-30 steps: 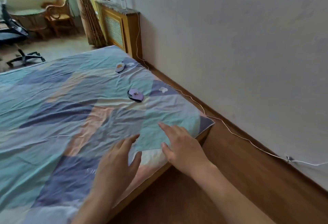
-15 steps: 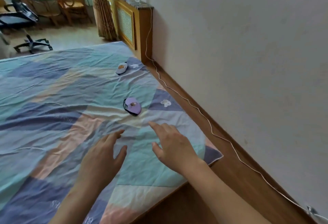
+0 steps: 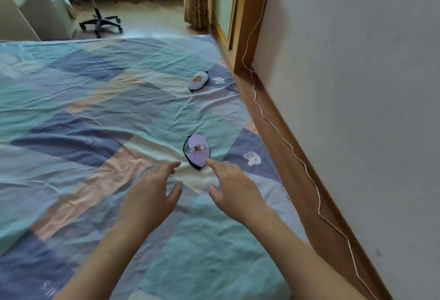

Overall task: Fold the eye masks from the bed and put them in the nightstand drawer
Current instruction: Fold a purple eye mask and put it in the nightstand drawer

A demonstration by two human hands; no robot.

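My right hand (image 3: 234,186) is out over the quilt, fingers spread and empty, the forefinger tip just at the near edge of the purple eye mask (image 3: 198,151), touching it or all but. My left hand (image 3: 152,195) hovers alongside, low centre of the frame, also splayed wide with nothing in it, its fingertips a little short of the mask. The mask lies flat on the bed (image 3: 71,133) right of centre, face up, a small printed figure on it and a dark strap curling round its left rim. It looks soft, thin and very light, so I judge it will flop and crease easily and may slide on the cotton; best to pinch one end at the padded edge, pin the other end down, and fold it over on itself with the strap tucked inside. Further up, toward the upper right of the bed, a second, pale blue eye mask (image 3: 198,80) waits near the wooden cabinet (image 3: 238,26). A white cable (image 3: 281,133) trails along the floor by the wall. No nightstand drawer shows here.
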